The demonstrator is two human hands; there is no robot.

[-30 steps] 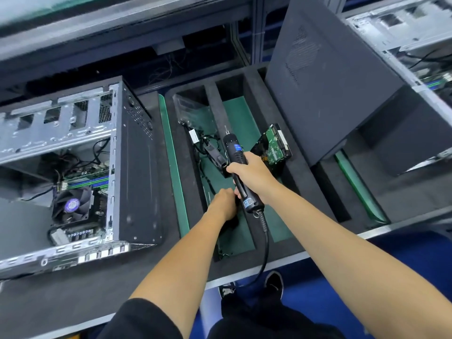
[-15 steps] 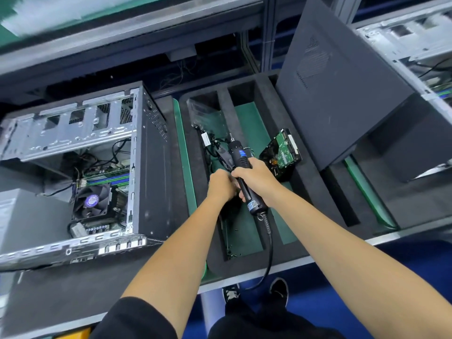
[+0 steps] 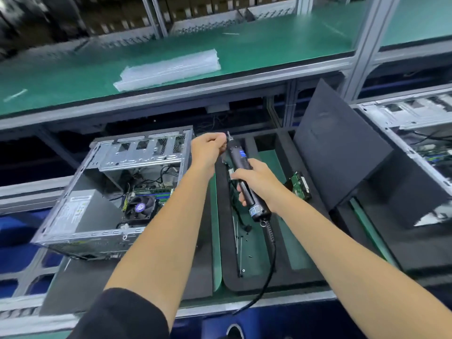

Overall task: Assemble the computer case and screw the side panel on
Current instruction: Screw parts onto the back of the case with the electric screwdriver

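Black electric screwdriver (image 3: 244, 178) now lifted off the foam tray (image 3: 288, 270), right hand (image 3: 252, 177) gripping it; left hand (image 3: 210, 148) has risen from the tray, pinching at the bit tip, likely loading a screw. Open case (image 3: 115, 192) sits left, side panel (image 3: 340, 148) leaning right, unattached.

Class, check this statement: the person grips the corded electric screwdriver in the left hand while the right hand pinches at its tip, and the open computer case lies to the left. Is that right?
Not quite: the hands are swapped. The head view shows the right hand gripping the electric screwdriver, while the left hand pinches at its tip. The open computer case does lie to the left.
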